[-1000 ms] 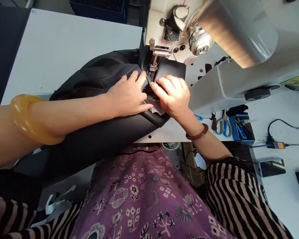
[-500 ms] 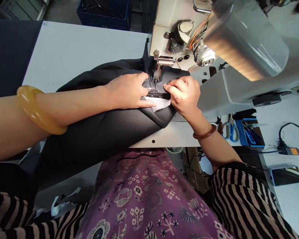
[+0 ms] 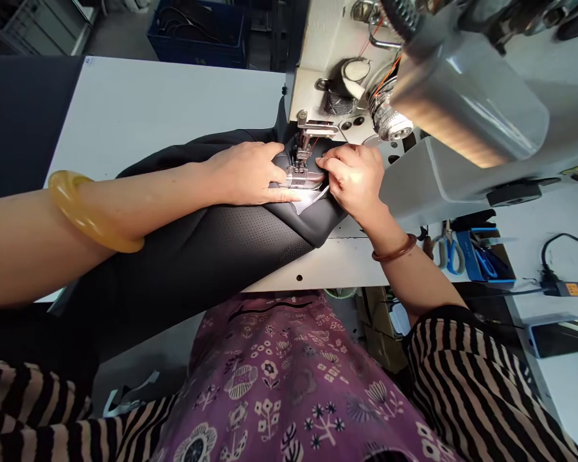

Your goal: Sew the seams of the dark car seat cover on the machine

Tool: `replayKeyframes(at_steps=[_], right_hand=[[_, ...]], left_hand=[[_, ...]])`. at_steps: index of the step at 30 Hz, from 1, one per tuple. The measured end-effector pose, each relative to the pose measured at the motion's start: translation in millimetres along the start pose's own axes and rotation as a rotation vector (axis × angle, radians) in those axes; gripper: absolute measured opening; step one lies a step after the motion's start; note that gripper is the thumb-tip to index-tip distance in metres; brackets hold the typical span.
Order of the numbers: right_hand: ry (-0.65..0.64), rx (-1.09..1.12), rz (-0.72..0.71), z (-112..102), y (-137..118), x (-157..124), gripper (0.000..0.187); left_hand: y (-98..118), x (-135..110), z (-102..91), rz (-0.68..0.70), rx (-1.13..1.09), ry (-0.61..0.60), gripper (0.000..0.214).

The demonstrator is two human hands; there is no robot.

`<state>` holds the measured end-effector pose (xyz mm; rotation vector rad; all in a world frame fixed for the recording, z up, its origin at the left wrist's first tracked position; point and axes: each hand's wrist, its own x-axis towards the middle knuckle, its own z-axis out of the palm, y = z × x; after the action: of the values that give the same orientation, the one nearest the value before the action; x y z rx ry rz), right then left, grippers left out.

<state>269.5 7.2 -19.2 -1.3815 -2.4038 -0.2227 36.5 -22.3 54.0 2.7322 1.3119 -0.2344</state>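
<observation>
A black perforated leather cover [image 3: 231, 237] with orange stitching lies bunched under both my hands. My left hand [image 3: 243, 173] presses it flat just left of the steel presser foot [image 3: 301, 173]. My right hand [image 3: 354, 179] pinches the leather at the foot's right side. A strip of white mesh backing [image 3: 308, 201] pokes out from the layers below the foot. The needle area is partly hidden by the foot and the fingers. An amber bangle [image 3: 94, 212] circles my left forearm, and a brown bead bracelet [image 3: 394, 248] circles my right wrist.
The sewing machine head [image 3: 347, 83] and its arm [image 3: 467, 96] rise at the top right over a white table [image 3: 164, 109]. Scissors [image 3: 447, 253] and a blue tool tray [image 3: 484, 260] sit to the right. A blue crate [image 3: 197, 35] stands on the floor beyond.
The leather has shifted under the foot, and less white mesh shows. My hands now sit on either side of the presser foot. The camera view has moved slightly.
</observation>
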Motion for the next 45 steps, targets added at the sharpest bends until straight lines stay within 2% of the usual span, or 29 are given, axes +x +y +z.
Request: replayKeyframes(at_steps=[7, 12, 21, 32, 35, 40, 45], right_hand=[[-0.075, -0.036, 0.037, -8.1, -8.1, 4.7, 0.036], [-0.124, -0.029, 0.082, -9.4, -11.9, 5.4, 0.035], [0.033, 0.085, 0.004, 2.3, -3.5, 1.8, 0.038], [0.055, 0.071, 0.002, 3.4, -4.8, -0.3, 0.034], [0.078, 0.069, -0.021, 3.9, -4.4, 0.4, 0.034], [0.092, 0.075, -0.041, 5.6, -3.6, -0.7, 0.035], [0.146, 0.12, -0.099, 11.5, -0.7, -2.8, 0.037]], left_hand=[[-2.6, -1.1, -0.3, 0.0, -0.014, -0.015, 0.07], [1.2, -2.0, -3.9, -0.01, 0.022, -0.035, 0.065], [1.4, -3.3, -1.5, 0.012, 0.042, 0.003, 0.052], [4.1, -4.9, -1.5, 0.021, 0.058, 0.028, 0.046], [4.5, -5.4, -2.9, 0.031, 0.05, 0.007, 0.052], [4.1, -6.5, -3.6, 0.026, 0.083, -0.025, 0.075], [2.1, -5.3, 0.4, 0.013, 0.083, -0.014, 0.082]])
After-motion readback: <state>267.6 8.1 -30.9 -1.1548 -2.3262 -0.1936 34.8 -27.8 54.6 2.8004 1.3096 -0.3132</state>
